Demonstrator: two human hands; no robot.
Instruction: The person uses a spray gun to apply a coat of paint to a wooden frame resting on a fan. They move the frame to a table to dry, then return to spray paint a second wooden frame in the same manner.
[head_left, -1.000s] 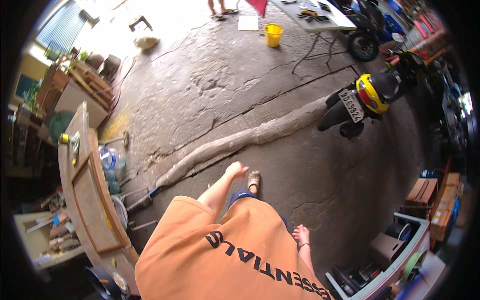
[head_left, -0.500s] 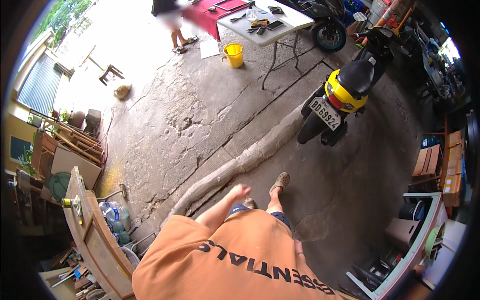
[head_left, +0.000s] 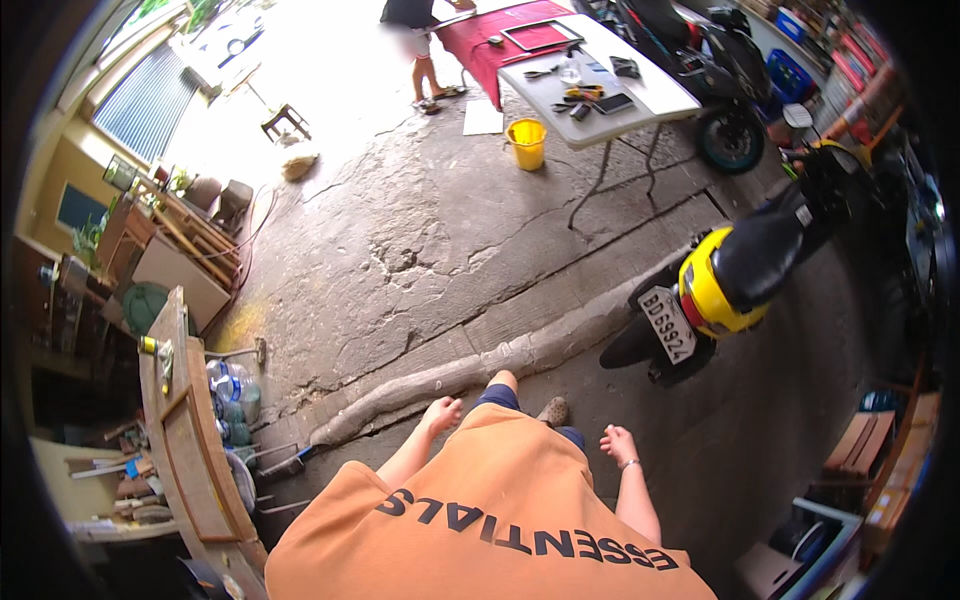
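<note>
My left hand (head_left: 441, 414) hangs forward beside my orange shirt (head_left: 500, 500), fingers loosely curled, holding nothing visible. My right hand (head_left: 618, 444) is out on the other side, also empty with loosely bent fingers. Below them my legs in dark shorts are mid-stride on cracked concrete (head_left: 390, 250); one clog (head_left: 553, 411) shows. A long raised ridge (head_left: 460, 370) crosses the floor ahead. To the front right a yellow-and-black scooter (head_left: 724, 280) stands at the ridge's end.
Ahead, a white folding table (head_left: 655, 95) with tools adjoins a red-covered surface (head_left: 470, 40). A person (head_left: 420, 70) stands there, near a yellow bucket (head_left: 525, 145). Wooden panels (head_left: 190, 420) and water jugs (head_left: 230, 395) line the left; boxes (head_left: 850, 445) the right.
I have taken steps, my feet alternating and arms swinging. The view has tilted and shifted, bringing more of the table and the standing person into sight.
</note>
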